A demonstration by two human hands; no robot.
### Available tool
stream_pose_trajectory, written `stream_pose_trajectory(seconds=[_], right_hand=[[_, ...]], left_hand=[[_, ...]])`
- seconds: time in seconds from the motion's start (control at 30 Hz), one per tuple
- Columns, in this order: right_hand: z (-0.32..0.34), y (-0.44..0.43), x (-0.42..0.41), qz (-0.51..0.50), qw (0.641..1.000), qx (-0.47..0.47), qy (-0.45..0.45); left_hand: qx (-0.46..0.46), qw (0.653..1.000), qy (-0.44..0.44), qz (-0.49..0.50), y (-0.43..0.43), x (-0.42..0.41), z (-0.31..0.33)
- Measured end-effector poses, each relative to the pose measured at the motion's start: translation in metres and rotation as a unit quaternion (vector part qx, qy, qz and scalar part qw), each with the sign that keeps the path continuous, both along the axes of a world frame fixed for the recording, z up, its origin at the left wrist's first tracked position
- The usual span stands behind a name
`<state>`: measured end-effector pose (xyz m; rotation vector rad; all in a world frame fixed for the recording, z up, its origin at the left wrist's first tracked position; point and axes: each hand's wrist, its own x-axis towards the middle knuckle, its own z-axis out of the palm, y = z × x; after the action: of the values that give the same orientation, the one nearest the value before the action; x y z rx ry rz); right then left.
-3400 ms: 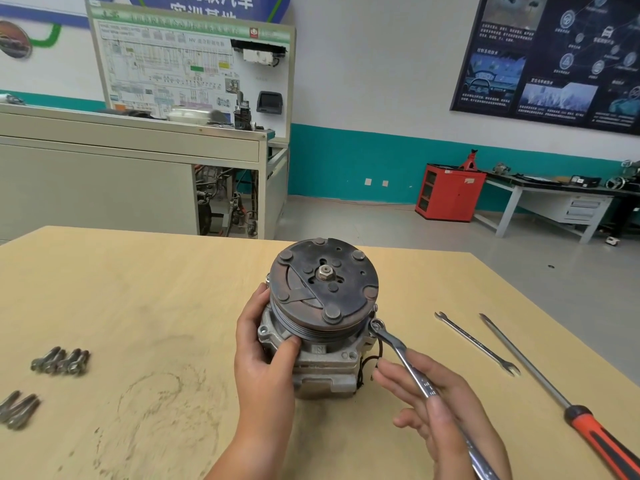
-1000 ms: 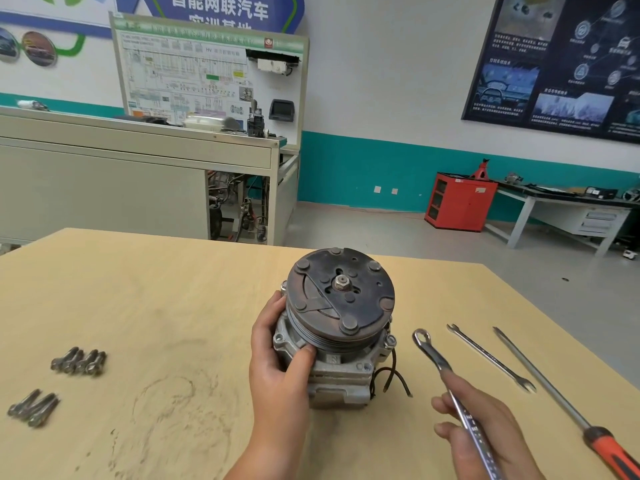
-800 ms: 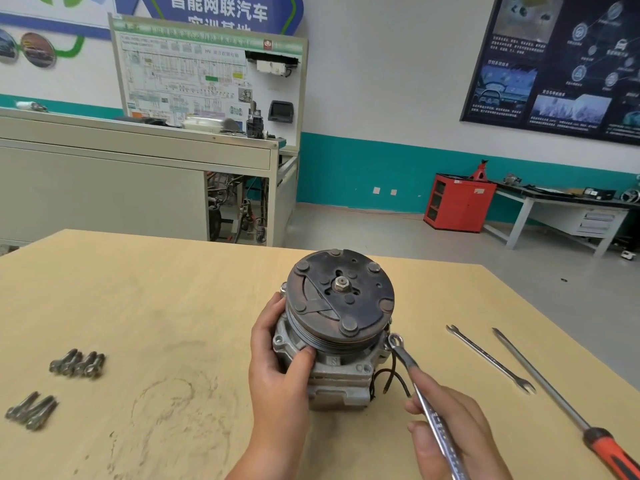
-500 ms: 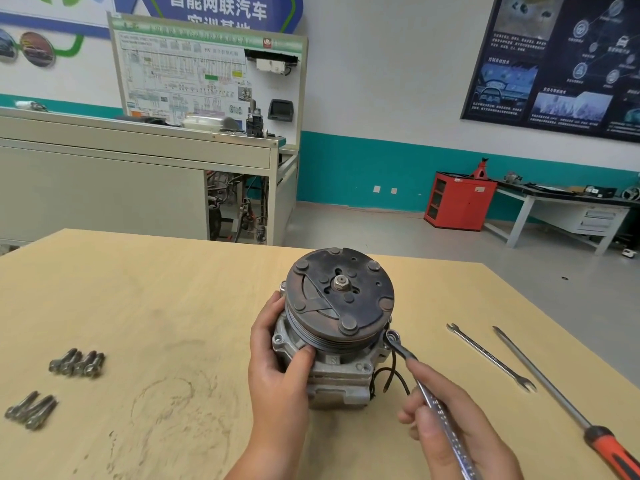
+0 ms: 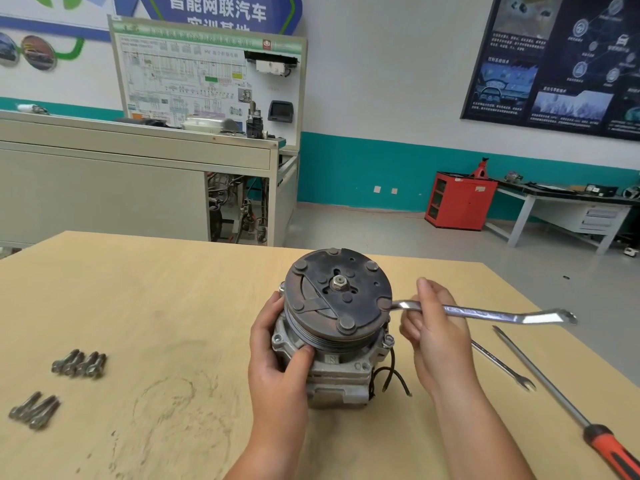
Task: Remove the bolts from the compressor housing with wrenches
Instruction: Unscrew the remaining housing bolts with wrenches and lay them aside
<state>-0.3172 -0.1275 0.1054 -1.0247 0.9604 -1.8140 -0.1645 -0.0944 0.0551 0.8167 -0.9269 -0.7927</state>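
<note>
The compressor (image 5: 337,341) stands on the wooden table (image 5: 156,306), its dark round clutch plate facing me. My left hand (image 5: 277,351) grips the left side of its grey housing. A silver ring wrench (image 5: 485,311) is held in my right hand (image 5: 436,334), level and pointing right; its near end goes behind the clutch plate's right edge and is hidden there. One bolt head (image 5: 388,340) shows on the housing's right flange. Two groups of loose bolts lie at the left, one (image 5: 79,363) farther and one (image 5: 34,410) nearer.
A slim open-ended wrench (image 5: 502,365) and a long screwdriver with a red and black handle (image 5: 571,414) lie on the table at the right. Two black wires (image 5: 394,375) hang from the compressor's right side. The table's right edge runs diagonally close to the screwdriver.
My right hand has swung the wrench from pointing toward me at the lower right bolt up to a level position, higher on the compressor's right side. My left hand has stayed put.
</note>
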Motion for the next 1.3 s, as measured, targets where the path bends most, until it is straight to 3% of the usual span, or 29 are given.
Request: stream_pose_trajectory(seconds=[0.13, 0.27, 0.43, 0.73, 1.13, 1.3], right_hand=[[0.004, 0.002, 0.001, 0.038, 0.998, -0.024, 0.035], [-0.001, 0.028, -0.006, -0.028, 0.997, -0.054, 0.044], [-0.016, 0.069, -0.010, -0.019, 0.994, -0.106, -0.001], [-0.030, 0.094, 0.006, -0.035, 0.999, -0.037, 0.018], [0.024, 0.020, -0.047, 0.162, 0.979, 0.104, 0.064], [0.030, -0.017, -0.037, 0.212, 0.969, 0.103, 0.079]], left_hand=[[0.004, 1.000, 0.006, -0.001, 0.001, 0.000, 0.002], [0.007, 1.000, 0.008, -0.001, 0.002, -0.001, 0.002], [0.006, 1.000, 0.006, -0.001, 0.001, -0.001, 0.002], [-0.013, 1.000, 0.011, 0.002, 0.001, -0.001, 0.003], [-0.003, 1.000, 0.017, 0.001, 0.001, -0.001, 0.003], [0.002, 1.000, 0.022, 0.000, 0.001, -0.002, 0.004]])
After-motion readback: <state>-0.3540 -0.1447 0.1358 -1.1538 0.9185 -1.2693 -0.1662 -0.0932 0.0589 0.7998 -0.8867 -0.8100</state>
